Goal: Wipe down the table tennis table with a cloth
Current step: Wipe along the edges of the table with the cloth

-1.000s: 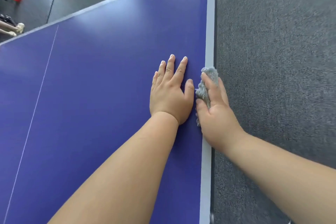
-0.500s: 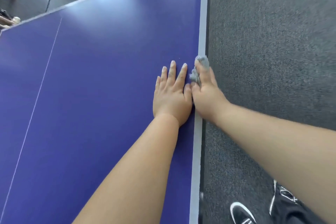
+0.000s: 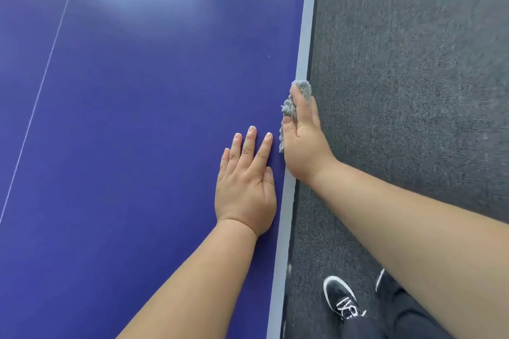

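Note:
The blue table tennis table [image 3: 137,132] fills the left of the view, with a pale grey border strip [image 3: 305,36] along its right edge. My right hand [image 3: 304,143] presses a bunched grey cloth [image 3: 301,89] onto that strip, fingers wrapped over it; most of the cloth is hidden under the palm. My left hand [image 3: 245,187] lies flat on the blue surface just left of the strip, fingers spread, holding nothing. The two hands are side by side, the right one further forward.
Dark grey carpet [image 3: 413,77] runs along the right of the table. A black shoe with a white sole [image 3: 341,301] and a dark trouser leg [image 3: 399,316] stand on it near the table edge. A thin white centre line [image 3: 41,85] crosses the blue top at left.
My right hand has slid the cloth forward along the edge strip, ahead of my left hand. The left hand stays flat on the table. The view has tilted down, showing more of the shoe.

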A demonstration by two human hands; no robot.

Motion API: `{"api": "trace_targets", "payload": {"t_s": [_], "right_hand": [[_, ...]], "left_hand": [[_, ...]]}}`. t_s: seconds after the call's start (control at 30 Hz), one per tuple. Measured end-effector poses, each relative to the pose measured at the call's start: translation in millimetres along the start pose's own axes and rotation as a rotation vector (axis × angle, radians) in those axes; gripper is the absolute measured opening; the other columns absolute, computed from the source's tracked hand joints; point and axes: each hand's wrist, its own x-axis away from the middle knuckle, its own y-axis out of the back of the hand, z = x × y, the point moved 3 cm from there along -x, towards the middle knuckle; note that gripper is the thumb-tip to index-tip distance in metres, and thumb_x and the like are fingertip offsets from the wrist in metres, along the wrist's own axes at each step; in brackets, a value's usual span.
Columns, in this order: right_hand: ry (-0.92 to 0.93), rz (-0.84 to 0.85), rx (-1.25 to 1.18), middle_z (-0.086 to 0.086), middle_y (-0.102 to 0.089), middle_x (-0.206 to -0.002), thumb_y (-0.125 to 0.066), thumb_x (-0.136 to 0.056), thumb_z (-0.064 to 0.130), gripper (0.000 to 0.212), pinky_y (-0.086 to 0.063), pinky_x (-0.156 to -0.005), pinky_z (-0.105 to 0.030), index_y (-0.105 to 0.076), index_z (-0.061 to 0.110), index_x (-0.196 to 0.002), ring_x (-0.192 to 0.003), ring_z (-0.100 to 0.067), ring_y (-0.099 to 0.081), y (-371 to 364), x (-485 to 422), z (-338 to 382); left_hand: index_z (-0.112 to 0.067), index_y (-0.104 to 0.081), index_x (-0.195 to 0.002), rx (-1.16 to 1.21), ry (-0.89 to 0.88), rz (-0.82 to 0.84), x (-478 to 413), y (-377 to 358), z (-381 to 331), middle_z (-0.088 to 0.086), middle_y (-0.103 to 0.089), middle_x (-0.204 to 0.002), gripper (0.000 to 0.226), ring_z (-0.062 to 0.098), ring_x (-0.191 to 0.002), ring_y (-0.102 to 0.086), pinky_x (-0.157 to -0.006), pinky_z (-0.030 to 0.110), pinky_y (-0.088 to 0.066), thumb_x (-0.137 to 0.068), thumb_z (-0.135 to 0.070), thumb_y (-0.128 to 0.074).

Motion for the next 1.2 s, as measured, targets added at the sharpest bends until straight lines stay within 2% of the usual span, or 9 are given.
{"api": "trace_targets", "payload": {"t_s": [0.23,0.4,0.5,0.6,0.67,0.77,0.93,1.07,1.2], "right_hand": [[-0.017,0.133,0.065,0.009,0.009,-0.171,-0.042,-0.109,0.022,0.069,-0.013,-0.103,0.007,-0.006,0.064,-0.151,-0.145,0.021,0.000,-10,83,-35],[0.004,0.013,0.051,-0.002,-0.010,-0.171,-0.040,-0.109,0.022,0.061,-0.045,-0.074,0.000,-0.017,0.050,-0.158,-0.133,-0.008,-0.042,3,9,-5],[-0.022,-0.039,0.049,0.003,-0.013,-0.170,-0.039,-0.110,0.025,0.060,-0.040,-0.116,-0.035,-0.015,0.051,-0.158,-0.144,-0.009,-0.036,-1,14,-5],[-0.011,0.011,0.039,0.008,-0.004,-0.171,-0.040,-0.109,0.019,0.065,-0.025,-0.125,-0.044,-0.012,0.048,-0.159,-0.157,-0.009,-0.011,-17,75,-23],[-0.012,0.062,0.057,0.012,0.002,-0.171,-0.041,-0.109,0.021,0.067,-0.032,-0.123,-0.038,-0.009,0.054,-0.157,-0.157,-0.007,-0.006,-22,108,-31],[-0.040,0.102,0.092,0.004,-0.001,-0.172,-0.042,-0.109,0.021,0.065,-0.032,-0.101,0.001,-0.011,0.052,-0.157,-0.146,0.013,-0.020,-15,90,-28],[-0.007,0.027,0.118,0.014,-0.021,-0.165,-0.037,-0.110,0.025,0.058,-0.039,-0.083,0.001,-0.014,0.047,-0.159,-0.133,-0.001,-0.049,1,20,-4],[-0.026,0.067,0.096,0.005,-0.014,-0.170,-0.038,-0.110,0.022,0.061,-0.037,-0.117,-0.026,-0.012,0.049,-0.158,-0.149,-0.015,-0.032,-8,59,-17],[-0.043,0.176,0.190,0.006,-0.004,-0.171,-0.040,-0.110,0.020,0.064,-0.031,-0.081,0.010,-0.009,0.044,-0.161,-0.121,0.029,-0.040,-16,112,-32]], "left_hand": [[-0.033,-0.024,-0.163,0.034,0.027,0.025,-1,8,-5,-0.006,-0.011,-0.173,0.064,0.019,-0.160,-0.004,-0.130,0.037,-0.002,-0.099,-0.029,-0.025],[-0.035,-0.025,-0.163,0.040,0.018,-0.005,-1,6,-2,-0.006,-0.013,-0.173,0.062,0.019,-0.160,-0.005,-0.130,0.036,-0.001,-0.101,-0.028,-0.026],[-0.035,-0.025,-0.163,0.048,0.016,-0.015,0,6,-3,-0.006,-0.013,-0.173,0.062,0.019,-0.160,-0.006,-0.130,0.036,-0.001,-0.101,-0.029,-0.026],[-0.034,-0.023,-0.163,0.033,0.020,-0.008,-1,5,-2,-0.006,-0.012,-0.173,0.063,0.018,-0.160,-0.004,-0.129,0.035,0.001,-0.101,-0.028,-0.028],[-0.033,-0.020,-0.164,0.020,0.021,-0.003,-2,3,-1,-0.006,-0.010,-0.173,0.061,0.018,-0.160,-0.002,-0.129,0.035,0.002,-0.104,-0.026,-0.031],[-0.032,-0.021,-0.164,0.017,0.010,-0.002,-2,2,0,-0.006,-0.011,-0.173,0.060,0.018,-0.160,-0.003,-0.129,0.036,0.000,-0.104,-0.027,-0.029],[-0.032,-0.024,-0.164,0.028,-0.004,-0.026,0,1,1,-0.005,-0.015,-0.172,0.062,0.019,-0.160,-0.005,-0.130,0.037,-0.003,-0.102,-0.029,-0.022],[-0.032,-0.022,-0.164,0.027,-0.006,-0.016,-1,-1,2,-0.006,-0.012,-0.173,0.063,0.019,-0.160,-0.003,-0.130,0.036,-0.001,-0.101,-0.032,-0.019],[-0.031,-0.021,-0.164,0.039,-0.006,-0.004,-2,1,4,-0.005,-0.010,-0.173,0.058,0.018,-0.160,-0.002,-0.130,0.037,0.000,-0.106,-0.031,-0.027]]}}
